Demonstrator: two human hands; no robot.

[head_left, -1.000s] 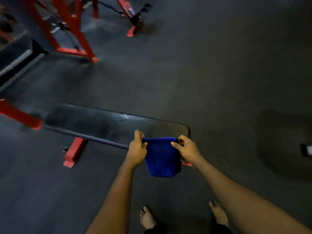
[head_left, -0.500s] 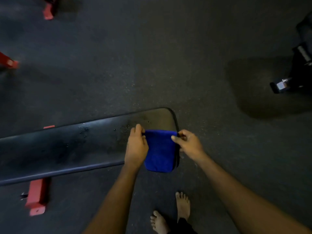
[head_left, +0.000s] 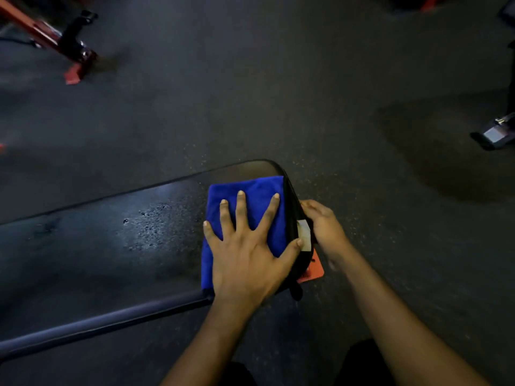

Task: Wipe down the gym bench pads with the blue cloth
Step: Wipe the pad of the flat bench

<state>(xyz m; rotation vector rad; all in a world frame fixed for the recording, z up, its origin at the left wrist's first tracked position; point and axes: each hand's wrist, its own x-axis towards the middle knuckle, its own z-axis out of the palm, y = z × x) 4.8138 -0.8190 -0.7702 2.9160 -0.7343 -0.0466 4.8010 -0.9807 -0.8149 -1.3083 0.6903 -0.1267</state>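
Head view: the bench pad [head_left: 92, 246], speckled with droplets (wet, I judge), stretches leftward unwiped. The left hand [head_left: 245, 254] lies flat, fingers spread, pressing the blue cloth [head_left: 250, 196] at the pad's right end; long even strokes leftward should work. The right hand [head_left: 323, 227] curls around the pad's end. Nothing blocks the pad.

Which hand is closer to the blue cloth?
Left. The left hand lies flat on the blue cloth, fingers spread. The right hand is beside it, on the end of the bench pad, not touching the cloth.
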